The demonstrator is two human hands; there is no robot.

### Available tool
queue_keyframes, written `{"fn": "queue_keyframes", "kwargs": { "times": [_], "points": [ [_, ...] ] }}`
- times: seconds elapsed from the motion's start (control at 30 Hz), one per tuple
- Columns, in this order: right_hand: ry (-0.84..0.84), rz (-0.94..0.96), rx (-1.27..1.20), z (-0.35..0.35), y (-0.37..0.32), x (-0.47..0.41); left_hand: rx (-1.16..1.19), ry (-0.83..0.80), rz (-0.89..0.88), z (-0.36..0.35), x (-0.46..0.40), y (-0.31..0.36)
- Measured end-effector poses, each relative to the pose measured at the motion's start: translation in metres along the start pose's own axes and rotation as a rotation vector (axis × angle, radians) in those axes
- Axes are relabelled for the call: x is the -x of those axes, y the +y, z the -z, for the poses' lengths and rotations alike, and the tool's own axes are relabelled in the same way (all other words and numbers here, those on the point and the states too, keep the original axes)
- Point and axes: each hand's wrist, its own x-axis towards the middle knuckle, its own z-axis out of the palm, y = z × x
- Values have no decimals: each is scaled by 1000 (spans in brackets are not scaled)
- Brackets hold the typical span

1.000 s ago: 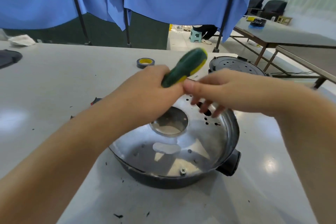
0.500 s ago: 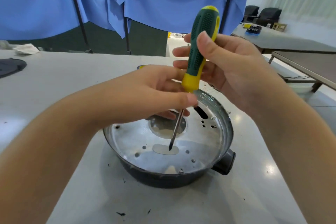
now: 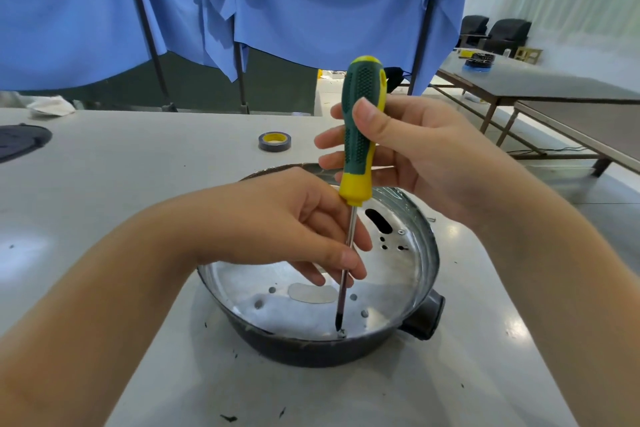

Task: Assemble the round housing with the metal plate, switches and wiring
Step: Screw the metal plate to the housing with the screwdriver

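Note:
The round dark housing sits on the white table with the shiny metal plate lying inside it. A green and yellow screwdriver stands upright over the plate. Its tip rests on a small screw at the plate's near rim. My right hand grips the handle, thumb on its front. My left hand pinches the steel shaft between thumb and fingers, low over the plate. Any switches and wiring are out of sight.
A roll of grey and yellow tape lies behind the housing. A dark round part sits at the table's left edge, white cloth beyond it. Blue curtains hang behind. Other tables stand at the right. Small black debris dots the tabletop.
The screwdriver passed from my left hand to my right and turned upright. Its tip moved from the plate's middle to the screw at the near rim; my left hand slid down the shaft.

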Motion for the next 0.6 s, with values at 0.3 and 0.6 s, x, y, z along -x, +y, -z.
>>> {"fn": "queue_keyframes", "kwargs": {
  "times": [0.3, 0.6],
  "points": [
    [-23, -5, 68, 0, -2, 2, -5, -5, -12, -2, -1, -2],
    [-57, 18, 75, 1, -4, 4, -28, -3, -7, -4, 0, 1]
  ]
}}
